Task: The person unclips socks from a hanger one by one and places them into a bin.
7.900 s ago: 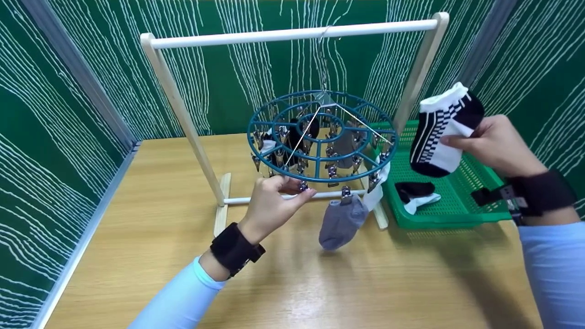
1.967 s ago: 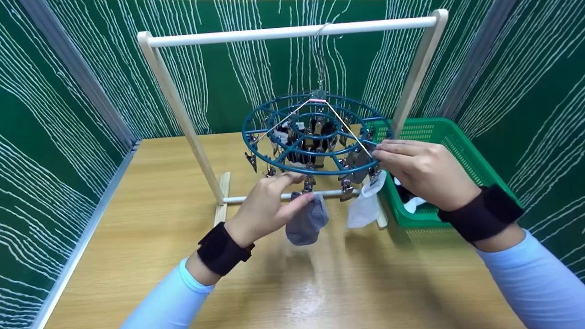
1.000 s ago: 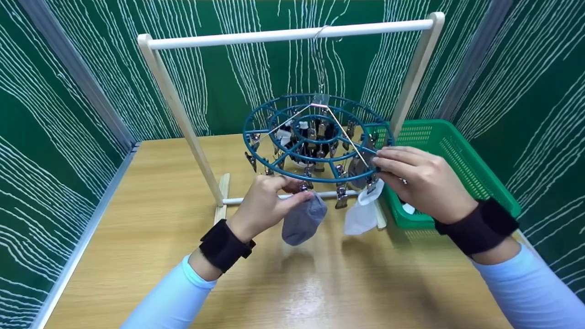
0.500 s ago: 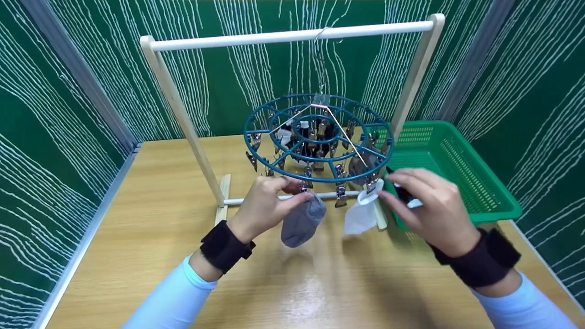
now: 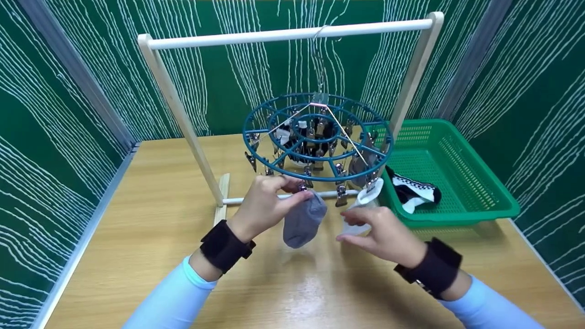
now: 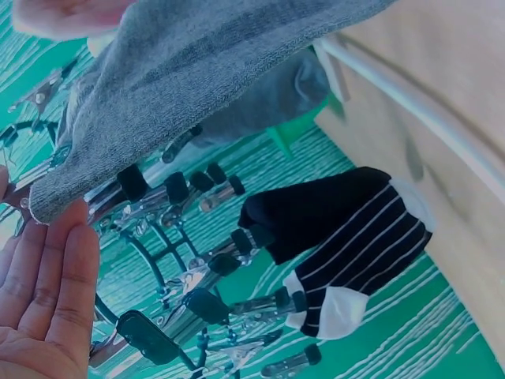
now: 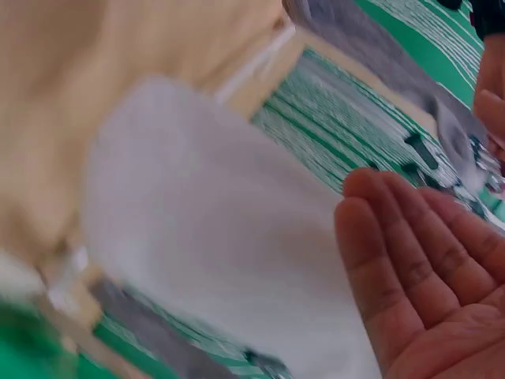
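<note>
Wooden table carries a rail with a round blue clip hanger. Left hand pinches a clip on the hanger's front rim, beside the hanging grey sock. Right hand, fingers straight and relaxed, sits just below the white sock, hung right of the grey one.

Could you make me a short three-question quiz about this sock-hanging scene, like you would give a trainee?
1. True or false: the left hand pinches a metal clip at the rim of the round blue clip hanger, just above the grey sock.
2. Which thing lies in the green basket? A) a grey sock B) a black-and-white checked sock C) a towel
3. Fill in: the right hand, fingers straight, is at the hanging ______ sock.

Key: 1 true. 2 B. 3 white.
</note>
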A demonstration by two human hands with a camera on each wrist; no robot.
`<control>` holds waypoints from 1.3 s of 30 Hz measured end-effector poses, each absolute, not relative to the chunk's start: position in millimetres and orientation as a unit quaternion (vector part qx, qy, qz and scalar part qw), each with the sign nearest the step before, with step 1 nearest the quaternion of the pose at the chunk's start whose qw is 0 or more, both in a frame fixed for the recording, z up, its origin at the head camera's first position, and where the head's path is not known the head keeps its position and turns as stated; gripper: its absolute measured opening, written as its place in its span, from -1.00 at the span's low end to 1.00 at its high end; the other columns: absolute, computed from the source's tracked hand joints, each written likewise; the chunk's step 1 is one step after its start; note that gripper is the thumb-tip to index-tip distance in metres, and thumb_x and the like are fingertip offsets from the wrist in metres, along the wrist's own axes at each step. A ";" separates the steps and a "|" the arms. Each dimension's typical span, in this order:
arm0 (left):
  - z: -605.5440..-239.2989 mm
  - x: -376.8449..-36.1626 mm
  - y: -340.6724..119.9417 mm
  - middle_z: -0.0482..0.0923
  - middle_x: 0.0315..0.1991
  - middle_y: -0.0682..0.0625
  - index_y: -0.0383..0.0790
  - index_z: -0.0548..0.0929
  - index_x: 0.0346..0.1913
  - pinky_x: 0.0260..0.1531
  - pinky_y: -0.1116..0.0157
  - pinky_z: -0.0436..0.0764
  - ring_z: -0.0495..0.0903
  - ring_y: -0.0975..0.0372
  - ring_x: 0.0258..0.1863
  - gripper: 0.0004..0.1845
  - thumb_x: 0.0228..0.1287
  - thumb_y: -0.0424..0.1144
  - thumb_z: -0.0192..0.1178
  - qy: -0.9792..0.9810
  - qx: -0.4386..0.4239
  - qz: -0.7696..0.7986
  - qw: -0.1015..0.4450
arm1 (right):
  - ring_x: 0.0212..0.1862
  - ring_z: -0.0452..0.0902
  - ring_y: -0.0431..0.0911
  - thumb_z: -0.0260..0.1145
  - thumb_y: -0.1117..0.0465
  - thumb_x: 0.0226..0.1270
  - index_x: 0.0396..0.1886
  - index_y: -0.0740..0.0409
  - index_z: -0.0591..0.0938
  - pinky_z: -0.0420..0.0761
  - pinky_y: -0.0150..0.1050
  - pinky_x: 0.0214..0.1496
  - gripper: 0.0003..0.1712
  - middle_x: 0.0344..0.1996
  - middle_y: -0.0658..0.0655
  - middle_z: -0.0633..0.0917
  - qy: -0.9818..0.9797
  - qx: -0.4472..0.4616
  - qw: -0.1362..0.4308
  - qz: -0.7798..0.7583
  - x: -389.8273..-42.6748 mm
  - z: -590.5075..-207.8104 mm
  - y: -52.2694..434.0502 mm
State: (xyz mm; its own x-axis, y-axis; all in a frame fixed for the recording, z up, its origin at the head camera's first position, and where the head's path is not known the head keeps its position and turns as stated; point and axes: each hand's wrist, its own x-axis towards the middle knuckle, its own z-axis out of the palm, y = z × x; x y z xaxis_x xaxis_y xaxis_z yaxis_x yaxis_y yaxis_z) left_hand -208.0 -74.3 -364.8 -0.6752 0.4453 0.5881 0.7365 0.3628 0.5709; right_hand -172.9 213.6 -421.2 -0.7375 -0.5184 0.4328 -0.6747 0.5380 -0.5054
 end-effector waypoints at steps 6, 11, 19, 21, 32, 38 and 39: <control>-365.8 -207.6 -75.8 0.88 -0.20 -0.19 -0.43 0.83 -0.11 -0.11 0.13 0.87 0.88 0.04 -0.21 -0.79 0.40 -0.28 0.49 -0.812 -0.360 -0.428 0.166 | 0.03 0.84 0.17 0.63 0.12 0.35 0.14 0.39 0.75 0.83 0.10 0.10 -0.48 0.03 0.33 0.85 -0.870 0.322 0.033 0.373 -183.9 -434.6 198.6; -365.6 -207.3 -76.5 0.88 -0.20 -0.18 -0.42 0.84 -0.11 -0.13 0.16 0.87 0.89 0.05 -0.22 -0.79 0.39 -0.29 0.50 -0.810 -0.363 -0.427 0.173 | 0.07 0.83 0.18 0.61 0.11 0.37 0.17 0.34 0.75 0.80 0.12 0.18 -0.49 0.05 0.30 0.85 -0.866 0.299 -0.020 0.401 -191.2 -443.1 179.4; -367.2 -208.3 -75.9 0.88 -0.20 -0.18 -0.40 0.84 -0.12 -0.13 0.18 0.87 0.89 0.07 -0.22 -0.80 0.36 -0.29 0.53 -0.806 -0.364 -0.432 0.178 | 0.15 0.79 0.26 0.55 0.28 0.39 0.30 0.47 0.63 0.79 0.04 0.25 -0.42 0.13 0.39 0.81 -0.814 0.287 -0.060 0.501 -194.9 -457.9 152.5; -367.4 -208.6 -75.5 0.88 -0.21 -0.18 -0.40 0.84 -0.13 -0.15 0.17 0.87 0.89 0.06 -0.22 -0.80 0.36 -0.29 0.53 -0.804 -0.365 -0.432 0.182 | 0.23 0.75 0.27 0.54 0.30 0.40 0.37 0.46 0.57 0.77 0.03 0.29 -0.37 0.19 0.40 0.77 -0.803 0.272 -0.070 0.525 -196.0 -460.1 148.1; -368.7 -209.0 -72.5 0.87 -0.25 -0.19 -0.40 0.82 -0.15 -0.19 0.11 0.85 0.86 0.05 -0.24 -0.79 0.41 -0.26 0.49 -0.813 -0.355 -0.429 0.172 | 0.26 0.72 0.35 0.43 0.43 0.41 0.28 0.56 0.62 0.68 0.16 0.39 -0.51 0.16 0.47 0.76 -0.756 0.233 -0.038 0.611 -201.9 -466.7 141.4; -367.2 -208.2 -71.9 0.85 -0.26 -0.19 -0.41 0.80 -0.16 -0.21 0.15 0.84 0.85 0.05 -0.24 -0.79 0.42 -0.26 0.48 -0.815 -0.346 -0.434 0.166 | 0.23 0.74 0.34 0.44 0.43 0.41 0.21 0.57 0.66 0.72 0.09 0.35 -0.56 0.11 0.47 0.78 -0.757 0.235 -0.038 0.609 -202.3 -465.9 141.3; -367.2 -208.1 -71.8 0.85 -0.26 -0.19 -0.41 0.80 -0.17 -0.21 0.16 0.84 0.85 0.05 -0.25 -0.80 0.42 -0.27 0.49 -0.813 -0.347 -0.436 0.167 | 0.23 0.74 0.35 0.44 0.44 0.40 0.21 0.57 0.66 0.72 0.11 0.35 -0.56 0.11 0.48 0.78 -0.758 0.236 -0.038 0.607 -202.0 -465.7 141.4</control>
State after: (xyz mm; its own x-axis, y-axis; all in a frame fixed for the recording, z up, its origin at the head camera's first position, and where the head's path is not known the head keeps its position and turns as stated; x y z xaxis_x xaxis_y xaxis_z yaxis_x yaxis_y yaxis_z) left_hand -208.1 -71.8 -367.2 -0.7035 0.4179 0.5748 0.7100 0.3792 0.5934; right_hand -202.0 141.4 -465.7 -0.8856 -0.4036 0.2298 -0.3122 0.1509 -0.9380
